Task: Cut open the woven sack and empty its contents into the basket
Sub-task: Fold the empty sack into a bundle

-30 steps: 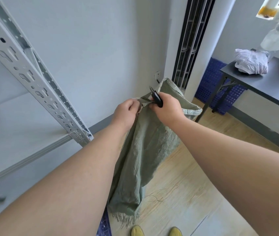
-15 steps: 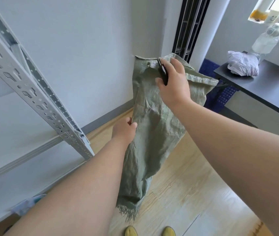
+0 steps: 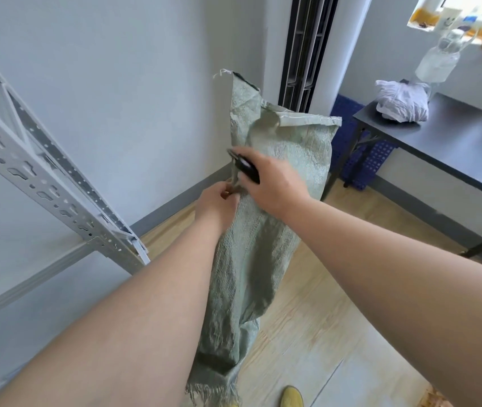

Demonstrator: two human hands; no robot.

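Midway down its left edge, the green sack (image 3: 266,218) is pinched by the left hand (image 3: 219,202), while a dark cutter (image 3: 244,168) is gripped in the right hand (image 3: 275,183) just above that pinch. The sack hangs limp over the wooden floor (image 3: 322,318), its frayed end near the yellow shoes (image 3: 292,396); its top looks already open. No basket is seen. The fabric should be kept taut below the blade, and the left fingers held clear of the cutting line.
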